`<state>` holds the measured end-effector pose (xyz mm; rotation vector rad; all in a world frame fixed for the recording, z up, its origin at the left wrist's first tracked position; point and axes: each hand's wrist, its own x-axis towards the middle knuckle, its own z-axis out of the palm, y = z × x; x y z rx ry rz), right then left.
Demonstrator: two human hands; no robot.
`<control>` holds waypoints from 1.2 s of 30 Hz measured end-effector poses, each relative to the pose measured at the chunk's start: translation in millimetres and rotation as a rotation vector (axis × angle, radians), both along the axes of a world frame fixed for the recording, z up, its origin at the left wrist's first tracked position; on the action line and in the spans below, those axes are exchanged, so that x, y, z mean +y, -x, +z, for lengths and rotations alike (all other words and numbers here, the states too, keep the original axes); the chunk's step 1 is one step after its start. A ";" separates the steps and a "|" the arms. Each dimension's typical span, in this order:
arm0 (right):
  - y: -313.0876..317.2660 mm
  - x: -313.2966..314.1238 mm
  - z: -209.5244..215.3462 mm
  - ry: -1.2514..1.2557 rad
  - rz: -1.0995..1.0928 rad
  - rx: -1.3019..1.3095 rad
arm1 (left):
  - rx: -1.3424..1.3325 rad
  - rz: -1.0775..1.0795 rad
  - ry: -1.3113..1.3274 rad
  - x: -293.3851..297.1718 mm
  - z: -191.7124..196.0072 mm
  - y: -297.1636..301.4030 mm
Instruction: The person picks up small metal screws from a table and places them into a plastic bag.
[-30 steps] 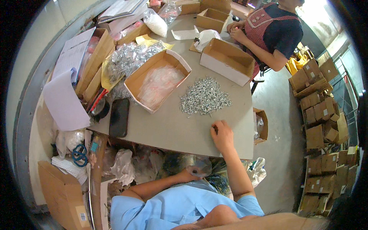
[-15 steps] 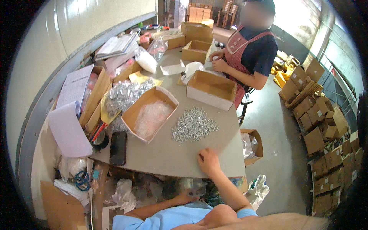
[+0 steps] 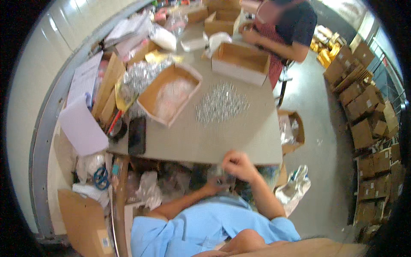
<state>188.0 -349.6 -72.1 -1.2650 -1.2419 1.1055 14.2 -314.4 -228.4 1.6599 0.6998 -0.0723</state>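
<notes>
Below the table's near edge, my left hand [image 3: 212, 187] is closed around what looks like a small clear plastic bag [image 3: 220, 174]. My right hand [image 3: 239, 165] is just above the bag, its fingers curled together in a pinch; anything between them is too small to make out. Farther in on the grey table [image 3: 184, 143] lies a spread pile of small silvery screw-like metal pieces [image 3: 222, 103]. To its left, an open cardboard box [image 3: 147, 100] contains clear plastic bags [image 3: 173, 98].
A black phone [image 3: 137, 135] lies near the table's front left. Beyond the pile stands an open white-sided box [image 3: 240, 64]. Across the table, a person in a red apron [image 3: 282, 30] works with both hands. Stacked cartons [image 3: 372, 128] line the right side.
My right hand has come back from the tabletop near the pile to the bag at my left hand. The whole view has tilted downward.
</notes>
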 end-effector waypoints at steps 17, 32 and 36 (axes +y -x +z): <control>39.0 -34.4 20.5 -0.365 0.129 -0.583 | 0.179 -0.327 -0.053 33.6 112.2 67.1; 40.7 -86.8 67.6 -0.343 -0.109 -0.541 | -0.568 -0.015 -0.092 2.2 191.1 40.4; 31.3 -96.4 76.2 -0.159 -0.191 -0.431 | -0.623 -0.033 -0.361 -3.0 200.0 19.6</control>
